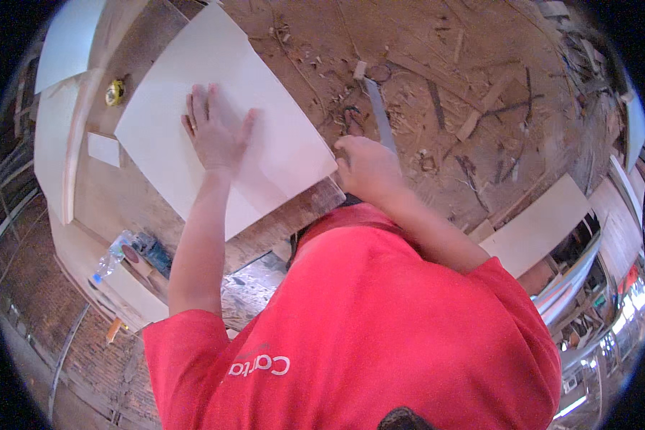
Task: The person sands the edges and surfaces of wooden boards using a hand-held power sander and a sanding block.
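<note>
A large white board (272,150) lies on a wooden workbench (287,222), one corner jutting toward me. My left hand (215,136) presses flat on it, fingers spread and slightly blurred. At the board's right edge, close to the near corner, my right hand (371,168) is closed with its fingers curled. Whatever it grips is hidden by the hand. Just beyond its knuckles a small dark reddish shape (351,120) shows; I cannot tell if it is held. A flat grey strip (380,115) runs up behind the hand, beside a small pale block (360,69).
Left of the board sit a yellow tape measure (115,92) and a small white rectangular piece (104,149). A clear plastic bottle (113,256) lies nearer me. Wood offcuts (480,111) and shavings litter the brown floor at right, with a pale panel (541,226) nearby.
</note>
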A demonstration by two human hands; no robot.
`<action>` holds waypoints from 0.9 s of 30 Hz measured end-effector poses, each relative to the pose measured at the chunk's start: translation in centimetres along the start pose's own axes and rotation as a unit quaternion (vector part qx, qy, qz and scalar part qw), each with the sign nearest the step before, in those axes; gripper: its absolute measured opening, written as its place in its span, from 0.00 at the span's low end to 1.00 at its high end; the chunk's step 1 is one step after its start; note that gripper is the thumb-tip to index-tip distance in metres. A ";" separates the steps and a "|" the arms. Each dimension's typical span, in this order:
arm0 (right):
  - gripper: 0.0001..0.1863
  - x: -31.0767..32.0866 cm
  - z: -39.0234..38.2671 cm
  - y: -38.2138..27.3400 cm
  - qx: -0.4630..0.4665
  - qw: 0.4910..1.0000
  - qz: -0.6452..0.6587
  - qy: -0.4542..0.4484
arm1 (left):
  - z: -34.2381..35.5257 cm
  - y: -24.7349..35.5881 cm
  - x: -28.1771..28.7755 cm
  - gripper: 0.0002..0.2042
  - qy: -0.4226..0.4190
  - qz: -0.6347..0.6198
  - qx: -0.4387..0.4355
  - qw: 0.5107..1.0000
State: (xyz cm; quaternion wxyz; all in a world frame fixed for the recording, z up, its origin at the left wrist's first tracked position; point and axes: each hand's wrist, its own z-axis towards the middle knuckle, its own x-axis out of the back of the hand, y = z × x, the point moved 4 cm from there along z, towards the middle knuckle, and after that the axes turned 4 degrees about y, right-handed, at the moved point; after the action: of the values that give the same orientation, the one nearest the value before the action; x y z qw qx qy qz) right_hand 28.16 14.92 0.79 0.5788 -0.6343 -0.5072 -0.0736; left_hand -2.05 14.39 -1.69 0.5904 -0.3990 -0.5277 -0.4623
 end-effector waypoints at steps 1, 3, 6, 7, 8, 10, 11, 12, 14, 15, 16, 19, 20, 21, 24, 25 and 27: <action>0.20 0.8 0.7 1.0 -0.026 0.999 0.042 0.001 | 0.1 -0.2 0.0 0.48 -0.001 0.002 -0.001 1.000; 0.22 2.9 2.3 3.5 -0.073 0.990 0.121 -0.003 | 0.2 -0.2 0.2 0.48 -0.005 -0.014 -0.003 1.000; 0.26 7.3 4.6 6.1 -0.135 0.929 0.336 -0.077 | 0.4 0.0 0.7 0.47 -0.012 -0.035 -0.001 0.999; 0.26 8.7 5.6 6.1 -0.104 0.933 0.335 -0.079 | 0.5 0.0 0.8 0.47 -0.015 -0.041 0.002 0.999; 0.26 10.1 6.4 5.8 -0.075 0.936 0.334 -0.080 | 0.8 -0.2 0.9 0.47 -0.019 -0.051 0.008 0.998; 0.25 12.4 8.3 4.7 -0.010 0.964 0.254 -0.075 | 1.0 -0.8 0.7 0.47 -0.027 -0.075 0.024 0.997; 0.25 13.7 9.2 4.0 0.027 0.982 0.174 -0.067 | 1.1 -1.0 0.6 0.47 -0.013 -0.078 0.040 0.996; 0.25 14.4 10.0 3.3 0.064 0.992 0.093 -0.058 | 1.3 -1.3 0.5 0.47 0.002 -0.080 0.055 0.995; 0.23 15.3 11.6 1.8 0.089 0.996 0.020 0.004 | 1.8 -1.9 0.3 0.47 0.016 -0.077 0.089 0.993; 0.22 15.6 12.3 0.9 0.101 0.994 -0.015 0.035 | 2.2 -2.0 0.2 0.46 0.015 -0.070 0.108 0.992; 0.22 15.7 12.9 0.2 0.080 0.994 -0.059 0.042 | 2.5 -2.1 0.1 0.45 0.013 -0.065 0.126 0.990; 0.20 16.1 14.4 -2.7 0.032 0.982 -0.176 0.060 | 2.2 -2.6 -0.7 0.47 0.014 -0.051 0.138 0.989; 0.20 16.5 14.6 -3.9 0.023 0.976 -0.209 0.064 | 2.5 -2.4 -0.6 0.47 0.013 -0.055 0.140 0.989; 0.19 16.5 14.5 -4.6 0.009 0.969 -0.240 0.065 | 2.6 -2.1 -0.3 0.46 0.008 -0.061 0.140 0.988; 0.20 15.2 15.2 -6.4 0.076 0.968 -0.231 0.064 | 2.6 -1.9 -0.5 0.46 0.007 -0.059 0.145 0.988; 0.21 14.3 15.7 -6.9 0.069 0.968 -0.238 0.047 | 2.5 -2.1 -0.6 0.46 0.010 -0.055 0.147 0.988; 0.23 11.9 16.4 -7.7 0.052 0.965 -0.255 0.009 | 2.2 -2.2 -0.6 0.45 0.012 -0.057 0.147 0.987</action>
State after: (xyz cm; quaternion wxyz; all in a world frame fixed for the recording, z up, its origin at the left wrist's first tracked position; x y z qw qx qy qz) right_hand 20.09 33.44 8.71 0.5774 -0.4522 -0.6501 -0.1986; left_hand -4.76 16.02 -2.09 0.6217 -0.2718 -0.6046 -0.4173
